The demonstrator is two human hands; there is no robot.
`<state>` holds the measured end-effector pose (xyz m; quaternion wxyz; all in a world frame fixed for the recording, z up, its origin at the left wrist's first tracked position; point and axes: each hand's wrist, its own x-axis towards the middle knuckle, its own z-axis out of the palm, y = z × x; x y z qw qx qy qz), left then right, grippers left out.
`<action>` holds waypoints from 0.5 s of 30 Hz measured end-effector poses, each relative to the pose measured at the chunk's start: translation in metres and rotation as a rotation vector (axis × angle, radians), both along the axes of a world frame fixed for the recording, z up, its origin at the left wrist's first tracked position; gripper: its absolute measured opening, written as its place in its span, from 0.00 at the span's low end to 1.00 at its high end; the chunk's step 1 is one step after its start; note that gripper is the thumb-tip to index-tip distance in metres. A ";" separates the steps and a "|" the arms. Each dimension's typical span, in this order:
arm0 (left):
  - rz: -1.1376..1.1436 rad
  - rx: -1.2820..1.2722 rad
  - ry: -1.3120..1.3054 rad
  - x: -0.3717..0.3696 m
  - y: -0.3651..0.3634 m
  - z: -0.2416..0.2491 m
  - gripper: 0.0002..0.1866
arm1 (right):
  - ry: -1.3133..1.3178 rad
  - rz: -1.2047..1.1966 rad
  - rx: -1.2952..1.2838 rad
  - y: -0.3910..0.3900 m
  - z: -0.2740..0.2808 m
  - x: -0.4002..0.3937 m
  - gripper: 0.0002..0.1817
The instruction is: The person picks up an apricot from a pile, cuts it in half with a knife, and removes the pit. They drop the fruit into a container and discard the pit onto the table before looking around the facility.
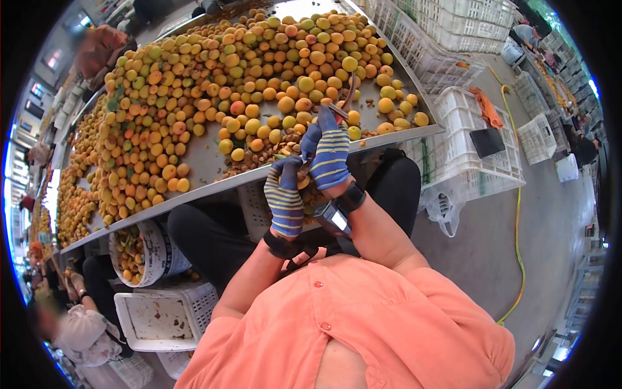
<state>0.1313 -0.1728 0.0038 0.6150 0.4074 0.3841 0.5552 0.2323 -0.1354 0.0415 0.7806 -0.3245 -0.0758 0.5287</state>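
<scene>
Across the table's [396, 135] near edge, the right hand [329, 154] is wrapped around a curved-handled tool [352, 94] whose visible end points inward over the table, while the left hand [285, 196] (whether it grips anything, I cannot tell) curls just outside that edge.

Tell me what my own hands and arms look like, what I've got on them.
Your left hand and right hand wear gloves with dark blue fingers and yellow-and-blue striped backs. Each wrist has a black band; by the right one sits a boxy device with a pale face. Coral-orange sleeves leave the forearms bare.
</scene>
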 end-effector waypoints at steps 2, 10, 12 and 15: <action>-0.005 0.056 0.042 -0.003 0.000 0.001 0.11 | 0.086 0.042 -0.041 0.001 -0.005 0.002 0.22; -0.030 -0.070 -0.163 -0.009 -0.001 -0.011 0.20 | 0.365 0.103 -0.188 0.002 -0.015 -0.014 0.19; -0.021 -0.141 -0.226 -0.013 0.002 -0.022 0.20 | 0.275 0.093 -0.213 0.005 -0.012 -0.024 0.18; -0.048 -0.252 -0.279 -0.021 0.007 -0.023 0.20 | 0.255 0.204 -0.140 0.010 -0.023 -0.025 0.17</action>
